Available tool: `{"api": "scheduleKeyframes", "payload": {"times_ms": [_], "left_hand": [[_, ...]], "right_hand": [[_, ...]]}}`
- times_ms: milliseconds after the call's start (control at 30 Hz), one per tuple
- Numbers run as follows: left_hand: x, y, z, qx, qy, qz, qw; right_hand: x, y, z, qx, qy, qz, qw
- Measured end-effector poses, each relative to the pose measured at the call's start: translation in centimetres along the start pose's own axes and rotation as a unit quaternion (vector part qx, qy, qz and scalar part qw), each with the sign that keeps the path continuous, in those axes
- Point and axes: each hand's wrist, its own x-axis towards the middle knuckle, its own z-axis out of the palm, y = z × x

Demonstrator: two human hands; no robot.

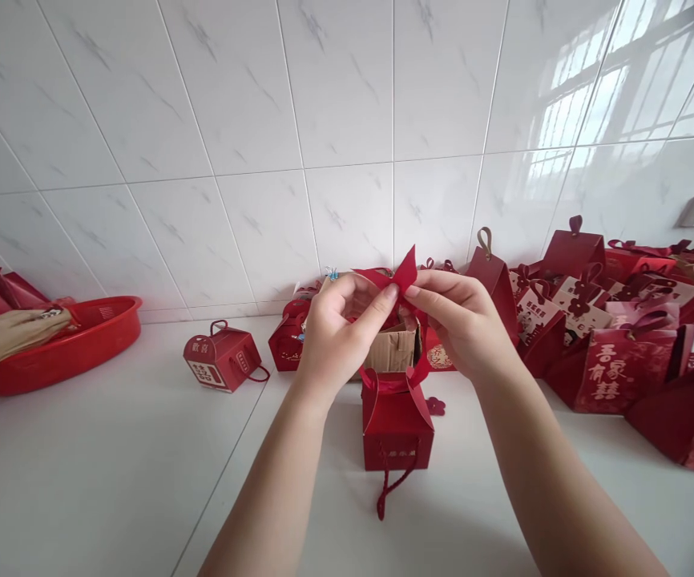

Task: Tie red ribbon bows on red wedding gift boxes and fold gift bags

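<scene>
Both hands are raised above a small red gift box (396, 437), pinching a red ribbon (405, 271) whose pointed end sticks up between them. My left hand (347, 324) grips it between thumb and fingers, the other fingers curled. From the right side, the thumb and fingertips of my right hand (458, 316) press on the same ribbon. The gift box stands upright, with a dark red cord handle (385, 489) hanging down its front. Red strips rise from its top behind my wrists; whether they join the held ribbon is hidden. A dark red flower piece (436, 406) lies beside the box.
Behind my hands stands an open cardboard box (393, 351). Another red gift box (225, 359) sits to the left. Many finished-looking red boxes (611, 369) crowd the right side. At far left, another person's hand (19, 336) reaches over a red plastic basket (82, 353). A tiled wall (347, 96) rises behind.
</scene>
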Motion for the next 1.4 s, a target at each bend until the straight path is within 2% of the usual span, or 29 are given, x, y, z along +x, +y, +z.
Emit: {"api": "scheduleKeyframes", "payload": {"times_ms": [167, 367, 467, 600, 667, 733, 833, 933, 1100, 1233, 1400], "left_hand": [[0.1, -0.2, 0.2, -0.065, 0.028, 0.014, 0.997], [0.1, -0.2, 0.0, -0.061, 0.026, 0.029, 0.997], [0.2, 0.0, -0.6, -0.062, -0.019, -0.009, 0.998], [0.5, -0.1, -1.5, -0.048, -0.140, -0.084, 0.985], [0.7, -0.3, -1.8, -0.021, -0.157, -0.094, 0.983], [0.8, -0.6, -1.9, -0.006, -0.144, -0.101, 0.984], [0.9, -0.8, -1.7, -0.007, -0.128, -0.116, 0.985], [1.0, -0.9, -1.6, 0.001, -0.116, -0.122, 0.986], [1.0, -1.0, -1.8, -0.025, -0.106, -0.125, 0.986], [1.1, -1.0, -2.0, -0.031, -0.114, -0.122, 0.985], [1.0, -0.7, -2.1, 0.020, -0.128, -0.096, 0.987]], "right_hand": [[0.0, -0.1, 0.4, -0.009, -0.025, -0.004, 1.000], [0.2, 0.3, 0.3, 0.015, -0.027, -0.018, 0.999], [0.4, 0.6, 0.0, -0.005, -0.016, -0.023, 1.000], [0.4, 0.7, -0.6, -0.031, -0.019, -0.049, 0.998], [0.3, 0.5, -0.9, -0.048, -0.040, -0.053, 0.997], [0.1, 0.2, -1.3, -0.089, -0.060, -0.060, 0.992], [-0.1, -0.3, -1.7, -0.201, -0.078, -0.115, 0.970], [0.0, -0.4, -2.0, -0.308, -0.089, -0.190, 0.928], [0.3, 0.5, -2.2, -0.408, -0.073, -0.269, 0.869], [0.4, 1.0, -2.2, -0.441, -0.057, -0.284, 0.850], [0.5, 0.9, -2.1, -0.452, -0.036, -0.293, 0.842]]}}
